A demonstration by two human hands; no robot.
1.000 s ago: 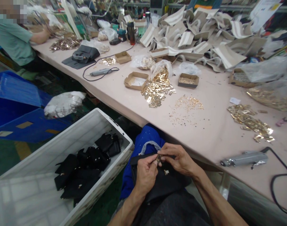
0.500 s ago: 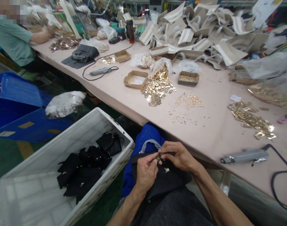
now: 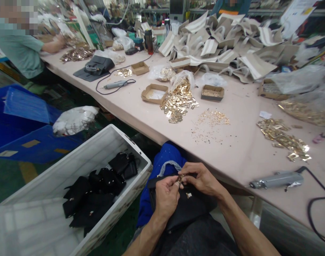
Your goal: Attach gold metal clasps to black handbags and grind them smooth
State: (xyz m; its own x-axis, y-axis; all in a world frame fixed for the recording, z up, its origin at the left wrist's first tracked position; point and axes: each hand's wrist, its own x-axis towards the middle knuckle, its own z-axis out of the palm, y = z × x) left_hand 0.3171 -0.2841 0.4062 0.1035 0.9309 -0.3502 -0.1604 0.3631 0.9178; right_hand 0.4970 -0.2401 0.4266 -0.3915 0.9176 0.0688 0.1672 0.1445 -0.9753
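A black handbag (image 3: 190, 208) lies across my lap, its plastic-wrapped handle (image 3: 169, 164) pointing toward the table. Over the bag, my left hand (image 3: 166, 193) and my right hand (image 3: 201, 177) meet, both pinching a small gold metal plate (image 3: 180, 179) between their fingertips. Fingers cover much of the plate, so its exact shape is hidden. Just right of the hands, a gold fitting (image 3: 188, 195) shows on the bag's black surface.
A white bin (image 3: 26, 209) at my left holds several black bags (image 3: 98, 192). On the table (image 3: 162, 124) lie gold plates (image 3: 179, 101), small scattered parts (image 3: 214, 117), more gold pieces (image 3: 283, 138) and a grey electric screwdriver (image 3: 278, 179). A co-worker (image 3: 21, 46) sits far left.
Both hands stay together at the bag, with the gold plate turned slightly between the fingertips. The whole view has shifted a little.
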